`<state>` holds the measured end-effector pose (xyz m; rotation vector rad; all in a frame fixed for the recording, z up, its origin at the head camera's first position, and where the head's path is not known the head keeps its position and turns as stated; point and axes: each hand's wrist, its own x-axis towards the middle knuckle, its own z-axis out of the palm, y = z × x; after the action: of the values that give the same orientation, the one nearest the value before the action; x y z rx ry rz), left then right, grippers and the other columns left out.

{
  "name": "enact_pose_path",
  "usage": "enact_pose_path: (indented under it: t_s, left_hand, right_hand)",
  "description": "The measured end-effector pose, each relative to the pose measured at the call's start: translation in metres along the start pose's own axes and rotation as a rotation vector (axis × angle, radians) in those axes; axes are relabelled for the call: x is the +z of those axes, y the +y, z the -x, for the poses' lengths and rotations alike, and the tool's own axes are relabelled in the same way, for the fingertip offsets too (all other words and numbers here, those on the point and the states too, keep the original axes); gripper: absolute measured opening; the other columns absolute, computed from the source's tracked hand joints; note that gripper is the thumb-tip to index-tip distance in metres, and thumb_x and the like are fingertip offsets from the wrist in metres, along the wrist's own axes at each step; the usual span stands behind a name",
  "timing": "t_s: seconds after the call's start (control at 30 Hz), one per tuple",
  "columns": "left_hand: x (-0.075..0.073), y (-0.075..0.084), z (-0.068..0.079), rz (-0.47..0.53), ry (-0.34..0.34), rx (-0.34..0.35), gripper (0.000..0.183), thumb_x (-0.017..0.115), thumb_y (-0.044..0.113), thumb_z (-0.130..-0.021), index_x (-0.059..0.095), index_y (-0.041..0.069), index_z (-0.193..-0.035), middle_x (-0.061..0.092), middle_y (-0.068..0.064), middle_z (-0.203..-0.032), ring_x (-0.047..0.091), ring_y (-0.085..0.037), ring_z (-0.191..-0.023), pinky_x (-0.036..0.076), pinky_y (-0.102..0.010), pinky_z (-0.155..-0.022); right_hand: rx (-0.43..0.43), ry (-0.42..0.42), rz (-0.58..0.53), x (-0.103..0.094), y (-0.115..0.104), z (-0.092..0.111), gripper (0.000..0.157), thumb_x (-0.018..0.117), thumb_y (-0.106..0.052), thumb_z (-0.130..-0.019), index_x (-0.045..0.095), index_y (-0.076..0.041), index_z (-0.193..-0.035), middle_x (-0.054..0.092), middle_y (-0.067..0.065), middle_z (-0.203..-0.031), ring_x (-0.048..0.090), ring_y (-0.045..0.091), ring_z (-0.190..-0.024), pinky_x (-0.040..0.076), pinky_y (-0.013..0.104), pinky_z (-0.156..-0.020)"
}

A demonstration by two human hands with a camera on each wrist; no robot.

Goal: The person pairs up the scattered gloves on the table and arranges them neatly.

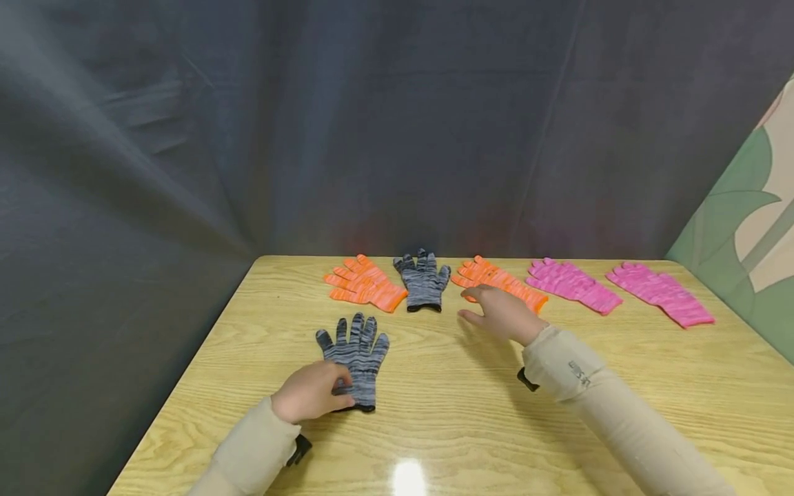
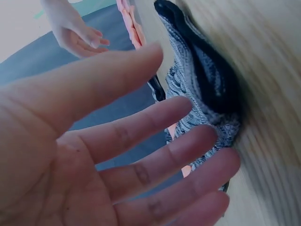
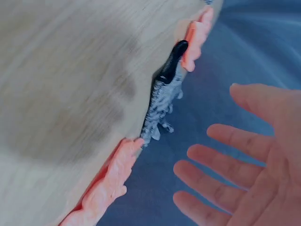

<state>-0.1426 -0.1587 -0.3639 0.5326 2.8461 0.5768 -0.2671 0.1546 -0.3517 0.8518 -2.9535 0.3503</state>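
Observation:
Nearest me on the table lies a grey-and-black knit glove point(image 1: 360, 358), fingers pointing away and black cuff toward me. My left hand point(image 1: 315, 391) hovers at its lower left, overlapping the cuff; in the left wrist view its fingers point(image 2: 155, 174) are extended beside the glove's cuff point(image 2: 207, 70), pinching nothing. Over the table, my right hand point(image 1: 502, 313) is held in front of an orange glove point(image 1: 511, 281), partly covering it. The right wrist view shows that hand's fingers point(image 3: 221, 165) spread and holding nothing. A second grey glove point(image 1: 424, 282) lies left of it at the back.
Along the wooden table's point(image 1: 434, 427) back edge lie another orange glove point(image 1: 366, 284) on the left and two pink gloves, one point(image 1: 573, 286) nearer the middle and one point(image 1: 660, 293) far right. A dark curtain point(image 1: 397, 124) hangs behind; a patterned green surface point(image 1: 744, 227) borders the right.

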Motion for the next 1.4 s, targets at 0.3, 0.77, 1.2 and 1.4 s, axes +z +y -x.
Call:
enact_pose_path:
  t_s: [0.3,0.77,1.2,1.4]
  left_hand:
    - [0.000,-0.002,-0.007,-0.001,-0.018,-0.044,0.021,0.077,0.019,-0.074,0.069,0.005,-0.088,0.061,-0.003,-0.078,0.049,-0.013,-0.068,0.041,-0.032,-0.059]
    - [-0.002,-0.004,-0.012,0.035,-0.024,-0.080,0.019,0.079,0.019,-0.072,0.065,0.009,-0.079,0.055,0.000,-0.072,0.046,-0.013,-0.064,0.038,-0.028,-0.057]
    - [-0.003,-0.008,-0.014,0.078,-0.036,-0.052,0.015,0.077,0.019,-0.075,0.065,0.010,-0.077,0.054,0.001,-0.070,0.045,-0.012,-0.061,0.036,-0.025,-0.056]
    - [-0.003,-0.009,-0.014,0.075,-0.033,-0.038,0.016,0.078,0.019,-0.074,0.065,0.010,-0.077,0.053,0.001,-0.068,0.044,-0.011,-0.060,0.037,-0.024,-0.056]
  right_hand:
    - [0.044,-0.097,-0.025,0.008,-0.007,-0.045,0.035,0.062,-0.025,-0.089,0.062,-0.002,-0.116,0.067,0.016,-0.109,0.065,0.028,-0.096,0.053,0.042,-0.080]
    - [0.141,-0.129,-0.088,0.031,-0.010,-0.084,0.022,0.062,-0.021,-0.089,0.067,-0.002,-0.100,0.067,0.009,-0.084,0.058,0.015,-0.068,0.049,0.031,-0.063]
    - [0.218,-0.139,-0.080,0.048,-0.012,-0.100,0.022,0.067,-0.027,-0.086,0.065,-0.005,-0.090,0.057,0.005,-0.075,0.044,0.012,-0.060,0.036,0.026,-0.055]
    - [0.255,-0.190,-0.066,0.050,-0.014,-0.101,0.030,0.066,-0.029,-0.087,0.063,-0.005,-0.103,0.065,0.010,-0.092,0.057,0.015,-0.072,0.047,0.030,-0.064]
